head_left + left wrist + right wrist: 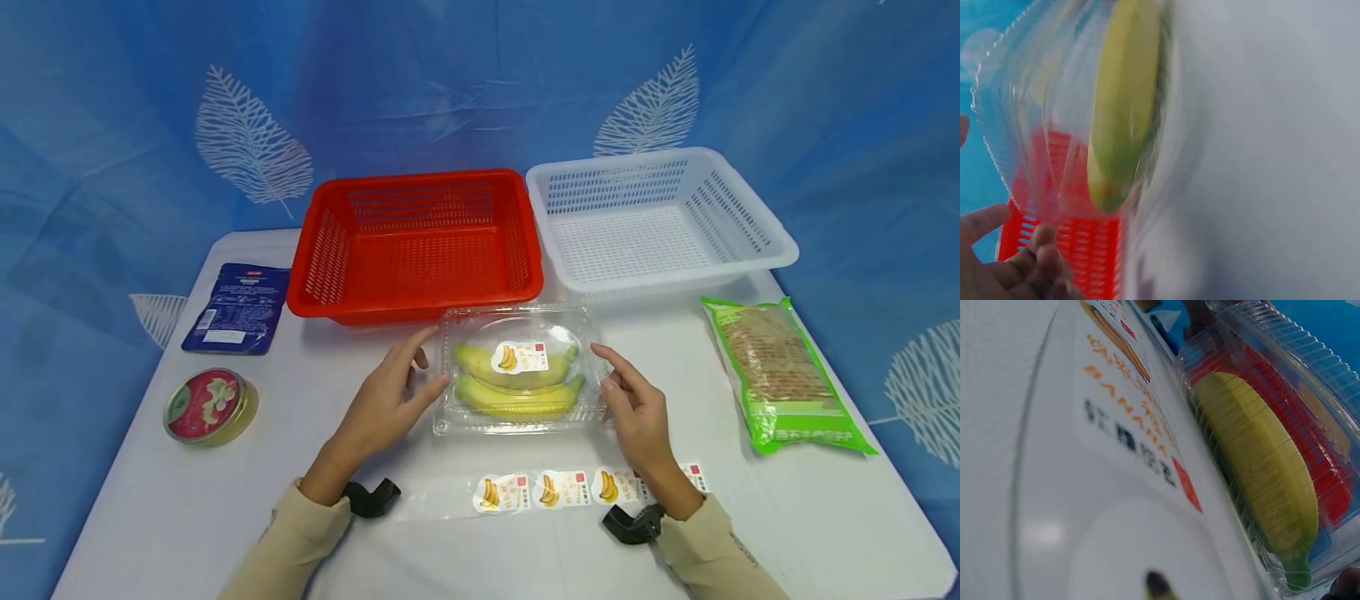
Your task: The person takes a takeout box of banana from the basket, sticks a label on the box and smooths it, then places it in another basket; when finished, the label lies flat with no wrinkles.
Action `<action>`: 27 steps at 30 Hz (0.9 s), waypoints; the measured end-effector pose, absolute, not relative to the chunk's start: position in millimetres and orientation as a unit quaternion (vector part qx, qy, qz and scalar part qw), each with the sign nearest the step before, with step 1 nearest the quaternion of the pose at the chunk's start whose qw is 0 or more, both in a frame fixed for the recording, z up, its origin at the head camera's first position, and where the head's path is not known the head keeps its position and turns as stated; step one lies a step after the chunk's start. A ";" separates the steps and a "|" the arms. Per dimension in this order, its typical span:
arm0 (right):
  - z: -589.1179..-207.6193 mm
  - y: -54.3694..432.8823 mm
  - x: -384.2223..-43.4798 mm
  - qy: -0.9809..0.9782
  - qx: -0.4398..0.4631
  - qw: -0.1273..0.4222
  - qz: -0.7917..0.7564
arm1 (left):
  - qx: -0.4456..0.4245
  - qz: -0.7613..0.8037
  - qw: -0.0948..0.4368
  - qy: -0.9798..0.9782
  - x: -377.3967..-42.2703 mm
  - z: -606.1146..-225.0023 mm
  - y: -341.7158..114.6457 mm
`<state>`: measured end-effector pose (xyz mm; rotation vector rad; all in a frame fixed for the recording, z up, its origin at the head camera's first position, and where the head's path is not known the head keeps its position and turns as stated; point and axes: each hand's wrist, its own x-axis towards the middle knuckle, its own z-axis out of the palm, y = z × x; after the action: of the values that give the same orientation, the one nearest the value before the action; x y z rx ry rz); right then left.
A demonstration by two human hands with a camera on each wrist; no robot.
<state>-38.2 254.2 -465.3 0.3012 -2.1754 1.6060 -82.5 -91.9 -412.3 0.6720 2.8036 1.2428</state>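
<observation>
A clear plastic clamshell box (517,421) of yellow bananas (517,398) lies between the two hands, with a banana sticker (521,357) on its lid. Thumb and fingers spread apart, my left hand (386,404) is at the box's left side; the left wrist view shows its fingertips right by the clear wall. At the opposite side, my right hand (637,408) has its index fingertip and thumb at the box's edge, the other fingers bent beneath. A backing strip of banana stickers (551,489) lies in front of the box, partly under the right wrist.
Behind the box stand a red basket (416,310) and a white basket (675,275). On the left are a dark blue pouch (238,308) and a round tin (210,406) with a red top. A green-edged bag of sliced bread (783,375) lies on the right.
</observation>
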 end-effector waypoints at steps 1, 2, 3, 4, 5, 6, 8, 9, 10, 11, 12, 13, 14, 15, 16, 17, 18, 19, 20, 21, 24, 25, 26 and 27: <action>-465.4 254.5 -38.3 -0.782 0.109 0.209 0.577 | 0.213 0.421 0.014 0.882 -82.0 -414.3 -91.6; -465.5 254.9 -38.6 -0.782 0.109 0.208 0.577 | 0.212 0.446 0.025 0.869 -81.4 -416.2 -91.3; -465.4 255.1 -38.7 -0.783 0.109 0.208 0.576 | 0.212 0.468 0.033 0.857 -81.0 -418.0 -90.8; -465.3 255.2 -38.7 -0.783 0.110 0.208 0.576 | 0.212 0.487 0.040 0.847 -80.4 -419.4 -90.2; -465.1 255.4 -38.6 -0.783 0.109 0.208 0.576 | 0.213 0.501 0.045 0.838 -79.9 -421.1 -89.6; -465.0 255.5 -38.6 -0.783 0.109 0.209 0.575 | 0.213 0.512 0.049 0.831 -79.2 -422.7 -89.0; -465.0 255.7 -38.3 -0.782 0.109 0.210 0.577 | 0.214 0.532 0.058 0.817 -77.8 -425.8 -87.5; -464.9 255.6 -38.2 -0.782 0.110 0.210 0.577 | 0.214 0.543 0.061 0.809 -77.0 -427.1 -86.6; -464.8 255.5 -38.0 -0.780 0.111 0.209 0.579 | 0.213 0.554 0.064 0.802 -76.1 -428.6 -85.9; -464.7 255.3 -37.8 -0.779 0.112 0.207 0.581 | 0.213 0.564 0.066 0.795 -75.3 -430.2 -85.3; -464.8 255.3 -37.5 -0.779 0.114 0.206 0.581 | 0.214 0.571 0.066 0.790 -74.6 -431.8 -84.7; -464.9 255.0 -37.2 -0.778 0.115 0.205 0.582 | 0.218 0.576 0.065 0.785 -73.8 -433.2 -84.0; -465.0 254.9 -36.9 -0.778 0.117 0.205 0.582 | 0.224 0.581 0.063 0.780 -73.1 -434.7 -83.4; -465.2 254.9 -36.6 -0.779 0.118 0.206 0.581 | 0.229 0.583 0.060 0.777 -72.8 -436.0 -82.7; -465.6 255.0 -36.4 -0.778 0.119 0.208 0.581 | 0.233 0.583 0.058 0.776 -72.6 -436.9 -82.1; -465.7 255.2 -36.3 -0.778 0.120 0.211 0.579 | 0.238 0.583 0.056 0.775 -72.5 -437.6 -81.4; -465.7 255.4 -36.5 -0.777 0.123 0.215 0.579 | 0.242 0.582 0.055 0.774 -72.5 -438.0 -80.8; -465.4 255.4 -36.7 -0.776 0.126 0.218 0.579 | 0.244 0.582 0.056 0.773 -72.5 -438.2 -80.3; -465.0 255.5 -37.1 -0.775 0.130 0.220 0.578 | 0.244 0.584 0.057 0.773 -72.5 -438.2 -80.2; -464.5 255.6 -37.6 -0.774 0.133 0.221 0.578 | 0.240 0.583 0.058 0.774 -72.5 -438.1 -80.1; -462.1 256.4 -38.6 -0.777 0.139 0.221 0.572 | 0.237 0.583 0.059 0.775 -73.0 -438.5 -80.2; -461.2 257.1 -38.6 -0.780 0.139 0.220 0.569 | 0.237 0.583 0.059 0.775 -73.3 -438.9 -80.1; -460.2 258.1 -38.3 -0.785 0.135 0.218 0.564 | 0.237 0.583 0.060 0.775 -73.6 -439.3 -79.8; -459.1 259.4 -37.9 -0.790 0.129 0.215 0.559 | 0.238 0.583 0.060 0.774 -74.1 -439.8 -79.2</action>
<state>-37.9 259.4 -459.1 0.3565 -2.1906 1.5512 -74.1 -79.2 -439.8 0.7215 2.3433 1.7653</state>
